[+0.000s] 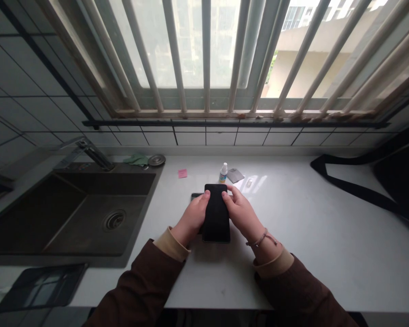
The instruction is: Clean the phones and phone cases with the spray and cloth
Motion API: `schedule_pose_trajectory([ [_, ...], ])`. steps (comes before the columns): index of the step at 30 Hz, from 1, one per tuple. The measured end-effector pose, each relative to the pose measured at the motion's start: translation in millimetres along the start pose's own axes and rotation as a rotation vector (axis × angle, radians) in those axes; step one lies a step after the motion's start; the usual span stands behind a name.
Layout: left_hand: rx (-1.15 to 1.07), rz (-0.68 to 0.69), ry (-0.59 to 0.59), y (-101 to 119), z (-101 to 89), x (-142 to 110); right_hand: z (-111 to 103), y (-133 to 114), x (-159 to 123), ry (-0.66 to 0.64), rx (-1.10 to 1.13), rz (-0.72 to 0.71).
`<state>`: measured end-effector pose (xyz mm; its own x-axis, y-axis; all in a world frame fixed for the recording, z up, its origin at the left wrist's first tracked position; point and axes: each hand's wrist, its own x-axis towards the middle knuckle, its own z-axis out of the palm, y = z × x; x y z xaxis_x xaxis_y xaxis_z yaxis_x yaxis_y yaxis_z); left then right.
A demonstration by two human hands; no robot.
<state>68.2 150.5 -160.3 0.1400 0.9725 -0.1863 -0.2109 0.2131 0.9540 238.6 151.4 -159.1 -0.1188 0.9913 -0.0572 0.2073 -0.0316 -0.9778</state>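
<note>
A black phone [216, 213] with a dark screen is held just above the white counter [293, 218], lengthwise away from me. My left hand [192, 220] grips its left edge, thumb resting on the screen near the top. My right hand [242, 213] grips the right edge, thumb also near the top. A second dark flat object [195, 196] peeks out from under the phone's far left corner; what it is I cannot make out. Beyond the phone stand a small white dropper bottle [223, 173] and a grey sachet [235, 175].
A dark sink [88, 213] with a tap [88, 152] fills the left side. A pink sticky note [182, 173] lies near the bottle. A black bag with a strap [388, 177] sits at the right. A dark tray [41, 286] lies at the near left. Barred window behind.
</note>
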Motion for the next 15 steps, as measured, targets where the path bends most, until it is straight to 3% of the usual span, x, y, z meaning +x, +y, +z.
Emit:
schedule_pose_trajectory([
  [3, 0.115, -0.019, -0.085, -0.1, 1.3, -1.3, -3.6, -1.7, -1.2, 0.033, -0.064, -0.005],
  [6, 0.336, 0.036, 0.017, 2.7, -6.0, 1.0, -9.4, -4.8, -1.0, 0.055, -0.187, -0.021],
  [11, 0.698, 0.377, 0.236, 14.5, -19.5, 2.6, -21.9, -4.8, 3.8, 0.134, -0.465, 0.011],
  [15, 0.98, 0.548, 0.21, 16.1, -18.8, 1.9, -25.7, 0.2, 7.9, 0.141, -0.56, 0.039],
])
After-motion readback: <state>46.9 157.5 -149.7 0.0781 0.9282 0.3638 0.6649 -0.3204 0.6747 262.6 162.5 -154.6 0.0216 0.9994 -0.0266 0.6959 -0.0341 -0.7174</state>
